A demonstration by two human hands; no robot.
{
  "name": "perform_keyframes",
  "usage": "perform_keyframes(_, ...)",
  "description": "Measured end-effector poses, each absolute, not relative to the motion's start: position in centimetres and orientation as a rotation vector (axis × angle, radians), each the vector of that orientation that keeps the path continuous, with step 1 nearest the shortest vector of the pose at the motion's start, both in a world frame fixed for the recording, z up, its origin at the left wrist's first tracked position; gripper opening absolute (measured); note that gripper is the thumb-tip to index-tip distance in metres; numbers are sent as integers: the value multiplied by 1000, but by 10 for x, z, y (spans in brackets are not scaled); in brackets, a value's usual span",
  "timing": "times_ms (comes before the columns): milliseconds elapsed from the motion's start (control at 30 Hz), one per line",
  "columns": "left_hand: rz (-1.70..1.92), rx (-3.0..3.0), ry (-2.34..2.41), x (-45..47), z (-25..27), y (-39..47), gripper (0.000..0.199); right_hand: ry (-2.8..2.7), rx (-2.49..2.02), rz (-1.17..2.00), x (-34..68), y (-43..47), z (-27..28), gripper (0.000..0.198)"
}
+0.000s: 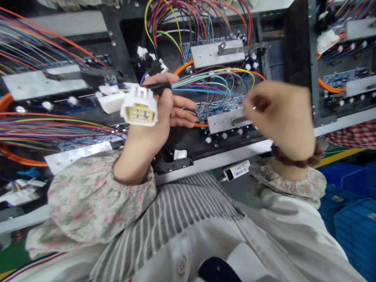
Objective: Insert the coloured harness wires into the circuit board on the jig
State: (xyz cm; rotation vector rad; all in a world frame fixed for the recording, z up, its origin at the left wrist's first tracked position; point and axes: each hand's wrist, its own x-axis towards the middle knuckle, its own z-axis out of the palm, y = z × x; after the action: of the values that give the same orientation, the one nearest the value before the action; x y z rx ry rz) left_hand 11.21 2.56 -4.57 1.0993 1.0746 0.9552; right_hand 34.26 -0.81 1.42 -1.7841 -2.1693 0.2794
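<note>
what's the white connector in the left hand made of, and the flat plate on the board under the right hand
White connector: looks like moulded plastic, off-white, matte, with squared cavities. Flat plate: probably bare metal, likely aluminium; dull silver-grey sheen, a hole through it and sharp straight edges.

white connector: smooth, slightly glossy plastic. wires: shiny coloured plastic sheathing. bracket: brushed bare metal, dull sheen. circuit board: blue, matt. sleeves: soft floral cloth. crates: blue moulded plastic.
</note>
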Motion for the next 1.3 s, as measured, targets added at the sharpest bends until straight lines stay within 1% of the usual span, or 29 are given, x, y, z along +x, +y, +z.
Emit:
perform_keyframes(67, 961, 1393, 1152, 105, -48, 26, 33, -1863, -1848, 231, 351, -4, 15, 12)
perform_keyframes(133, 879, 1732, 1239, 99, -44, 27, 40, -1758, -1840, 317, 356, 1, 12, 13)
perform_keyframes(167, 780, 1892, 1293, 98, -39, 27, 42, -1776, -1840, 385, 357, 3, 9, 13)
perform_keyframes(233, 459, 2175, 1382, 97, -30, 28, 45, -1855, -1880, 471, 357, 7, 2, 13)
perform_keyframes(300, 182, 2317, 1396, 99, -22, 29, 49, -1893, -1923, 480, 354, 10, -3, 12)
perform_keyframes(367, 70, 2349, 1367, 101, -19, 30, 55, -1915, -1960, 457, 352, 13, -7, 10)
perform_keyframes(600, 94, 2449, 1237, 94, -29, 28, 58, -1972, -2059, 474, 353, 16, -6, 11)
perform_keyframes(900, 123, 2468, 1273, 95, -25, 25, 59, -2029, -2089, 347, 353, 17, -8, 8)
perform_keyframes(967, 50, 2444, 1331, 99, -20, 26, 60, -2057, -2066, 300, 353, 18, -10, 8)
perform_keyframes(1067, -181, 2415, 1383, 103, -8, 28, 62, -2096, -2035, 222, 350, 18, -10, 6)
perform_keyframes(1133, -249, 2413, 1369, 103, -2, 30, 61, -2118, -2063, 185, 349, 17, -8, 4)
perform_keyframes(1200, -170, 2428, 1373, 100, -1, 31, 56, -2103, -2110, 177, 354, 15, -4, 8)
perform_keyframes(1300, 91, 2547, 1419, 94, -11, 31, 47, -1920, -2134, 90, 372, 4, 2, 22)
